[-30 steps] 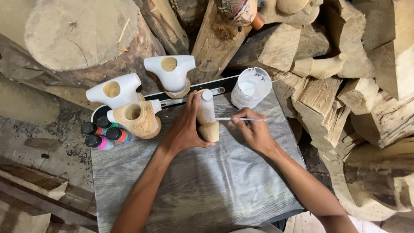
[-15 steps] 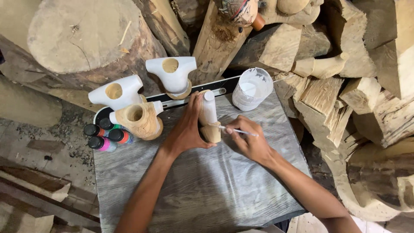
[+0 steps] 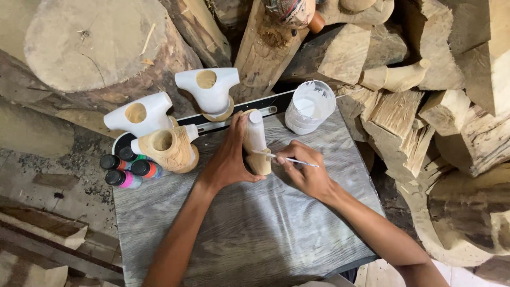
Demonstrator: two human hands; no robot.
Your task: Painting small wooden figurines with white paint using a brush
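Logs ring my grey counter [image 3: 239,239]. My left hand [image 3: 229,159] grips the carving [image 3: 256,142], standing it upright; my right hand [image 3: 304,171] pinches a brush [image 3: 284,158], pointing left at it.

Four carvings [image 3: 256,142] are counted, one of them between the fingers [image 3: 232,139], along with four paint bottles [image 3: 129,168], one brush [image 3: 287,159], one cup [image 3: 308,107] just beyond the fingertips, and two hands [image 3: 229,159].
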